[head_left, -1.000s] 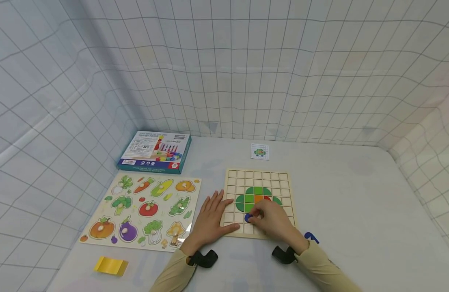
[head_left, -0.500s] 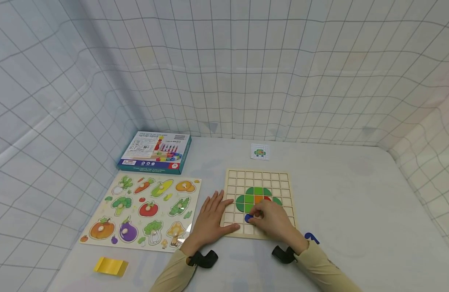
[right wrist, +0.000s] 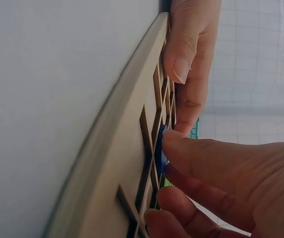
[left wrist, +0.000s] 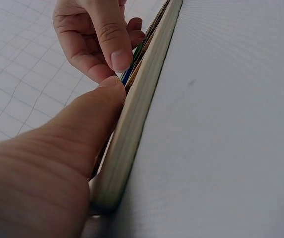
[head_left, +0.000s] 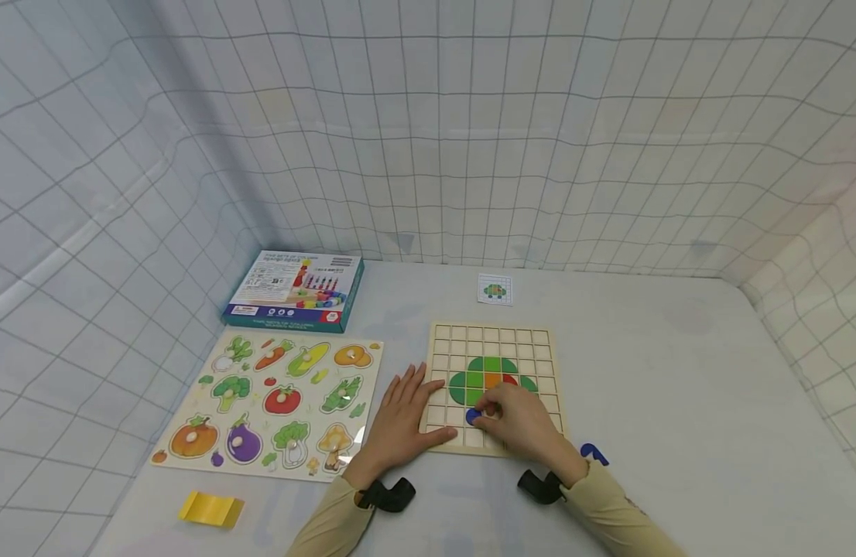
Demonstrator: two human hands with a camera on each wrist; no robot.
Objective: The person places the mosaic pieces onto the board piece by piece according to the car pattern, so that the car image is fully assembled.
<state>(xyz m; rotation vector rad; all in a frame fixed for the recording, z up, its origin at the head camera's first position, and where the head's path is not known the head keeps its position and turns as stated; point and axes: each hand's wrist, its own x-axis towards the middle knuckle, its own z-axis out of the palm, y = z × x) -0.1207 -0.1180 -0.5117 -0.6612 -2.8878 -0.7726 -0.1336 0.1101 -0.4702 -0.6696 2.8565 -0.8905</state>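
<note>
A square wooden grid board (head_left: 440,348) lies on the table, with green, orange and red tiles set in its middle cells. My left hand (head_left: 398,422) rests on its left edge, fingers spread, thumb over the lower corner. Just below the green tiles, my right hand (head_left: 522,422) pinches a round blue piece (head_left: 473,416) between thumb and finger; the right wrist view shows this blue piece (right wrist: 163,148) at a cell of the grid. My right hand hides some tiles and cells. Part of another blue piece (head_left: 594,452) shows beside the right wrist.
A small pattern card (head_left: 494,290) lies behind the board. To the left are a vegetable knob puzzle (head_left: 309,402) and a boxed game (head_left: 296,290). A yellow curved piece (head_left: 211,509) lies near the front left. Grid-patterned cloth walls (head_left: 505,155) enclose the table.
Almost nothing differs. Both hands stay in place, the right still pinching the blue piece at the same cell.
</note>
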